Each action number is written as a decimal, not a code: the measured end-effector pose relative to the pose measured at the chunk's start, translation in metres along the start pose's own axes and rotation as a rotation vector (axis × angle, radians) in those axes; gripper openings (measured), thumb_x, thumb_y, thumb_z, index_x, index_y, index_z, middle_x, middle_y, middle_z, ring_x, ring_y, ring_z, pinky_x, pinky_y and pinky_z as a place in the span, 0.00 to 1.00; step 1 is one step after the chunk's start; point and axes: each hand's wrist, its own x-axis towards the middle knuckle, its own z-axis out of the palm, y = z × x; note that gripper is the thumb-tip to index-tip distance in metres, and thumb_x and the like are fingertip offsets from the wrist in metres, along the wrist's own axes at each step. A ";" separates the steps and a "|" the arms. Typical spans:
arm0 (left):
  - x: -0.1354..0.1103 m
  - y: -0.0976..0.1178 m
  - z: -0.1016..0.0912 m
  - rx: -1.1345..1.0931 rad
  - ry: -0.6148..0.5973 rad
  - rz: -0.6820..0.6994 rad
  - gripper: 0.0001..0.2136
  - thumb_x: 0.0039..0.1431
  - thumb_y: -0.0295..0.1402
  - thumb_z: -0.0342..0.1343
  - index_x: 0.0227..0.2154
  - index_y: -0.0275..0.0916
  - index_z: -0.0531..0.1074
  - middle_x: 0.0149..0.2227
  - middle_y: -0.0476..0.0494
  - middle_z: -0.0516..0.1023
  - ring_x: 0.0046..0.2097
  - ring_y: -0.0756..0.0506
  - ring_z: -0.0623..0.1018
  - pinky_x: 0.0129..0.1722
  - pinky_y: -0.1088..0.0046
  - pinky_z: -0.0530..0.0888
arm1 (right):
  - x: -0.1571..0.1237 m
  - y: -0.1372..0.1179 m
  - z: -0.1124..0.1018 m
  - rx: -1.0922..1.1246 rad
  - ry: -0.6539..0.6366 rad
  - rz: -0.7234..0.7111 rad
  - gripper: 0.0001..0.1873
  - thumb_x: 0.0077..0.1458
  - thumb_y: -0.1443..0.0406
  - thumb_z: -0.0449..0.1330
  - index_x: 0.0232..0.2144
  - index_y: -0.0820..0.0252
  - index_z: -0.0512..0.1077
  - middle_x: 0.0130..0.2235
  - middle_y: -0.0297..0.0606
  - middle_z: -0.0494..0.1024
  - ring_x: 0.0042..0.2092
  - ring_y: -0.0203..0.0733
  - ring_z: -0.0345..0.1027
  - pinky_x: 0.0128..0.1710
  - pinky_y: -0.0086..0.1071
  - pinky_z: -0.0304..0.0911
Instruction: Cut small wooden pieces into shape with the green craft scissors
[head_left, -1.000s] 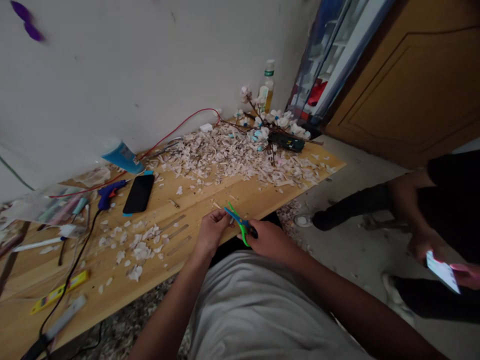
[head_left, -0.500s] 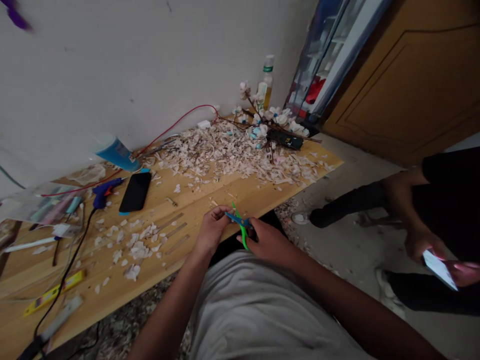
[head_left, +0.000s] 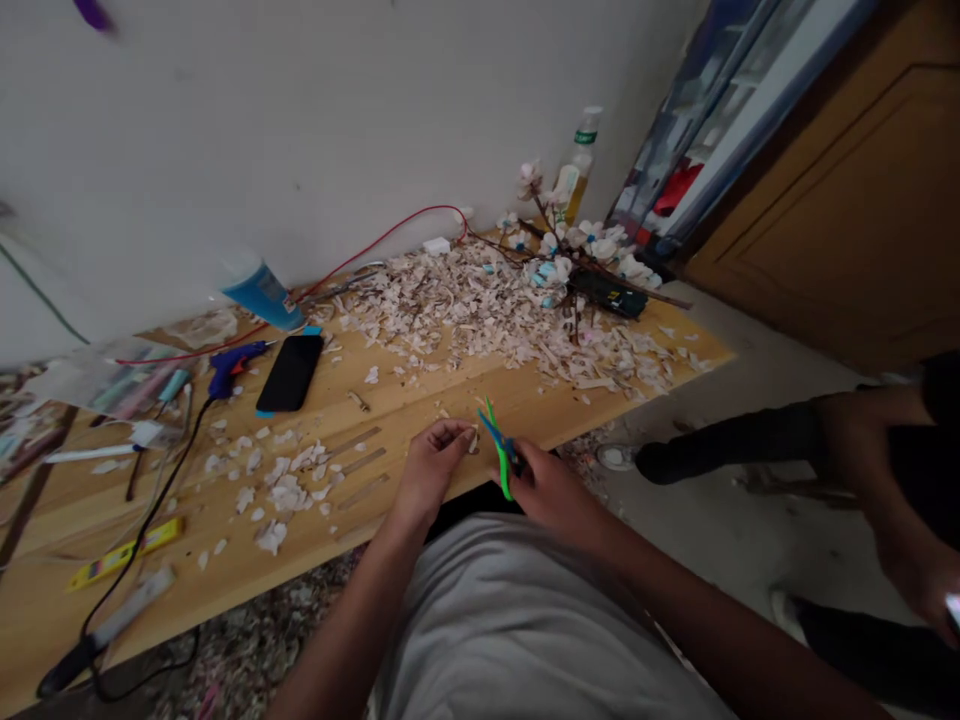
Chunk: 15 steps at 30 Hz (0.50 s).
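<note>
Left hand (head_left: 435, 465) pinches a small, thin, pale flake (head_left: 473, 440) between thumb and fingertips at the near edge of the smooth, wood-grained counter (head_left: 409, 400). Likely light, fragile; best held by its rim. Right hand (head_left: 553, 487) grips stiff green-and-blue scissors (head_left: 502, 460) by the handles, at the flake's 3 o'clock. Curled, papery cream scraps (head_left: 450, 305) heap at 12 o'clock.

Right of the black phone (head_left: 290, 373), a person's left hand (head_left: 431, 465) pinches a small pale piece (head_left: 474, 440); farther right, their right hand (head_left: 553, 490) holds green-and-blue scissors (head_left: 500, 452). Just left of it lies a glue gun (head_left: 227, 373).
</note>
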 end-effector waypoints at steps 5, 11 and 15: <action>-0.013 -0.001 -0.005 0.097 0.031 0.027 0.12 0.43 0.38 0.69 0.28 0.36 0.75 0.27 0.48 0.77 0.30 0.50 0.74 0.34 0.75 0.69 | 0.003 -0.001 -0.003 -0.194 -0.060 -0.070 0.06 0.56 0.62 0.58 0.31 0.58 0.71 0.31 0.38 0.77 0.33 0.40 0.68 0.33 0.30 0.55; -0.043 0.010 -0.020 0.100 0.106 0.049 0.12 0.47 0.40 0.68 0.28 0.37 0.74 0.28 0.47 0.77 0.32 0.50 0.74 0.35 0.75 0.70 | 0.013 0.026 -0.016 0.113 0.031 -0.038 0.13 0.56 0.58 0.57 0.38 0.59 0.75 0.33 0.37 0.79 0.32 0.40 0.70 0.31 0.29 0.61; -0.070 0.016 -0.039 0.028 0.198 0.081 0.13 0.48 0.40 0.68 0.25 0.38 0.71 0.30 0.48 0.76 0.32 0.50 0.76 0.37 0.73 0.72 | -0.006 0.041 -0.008 0.073 -0.276 -0.044 0.12 0.57 0.60 0.56 0.34 0.58 0.78 0.27 0.33 0.78 0.28 0.39 0.70 0.28 0.27 0.60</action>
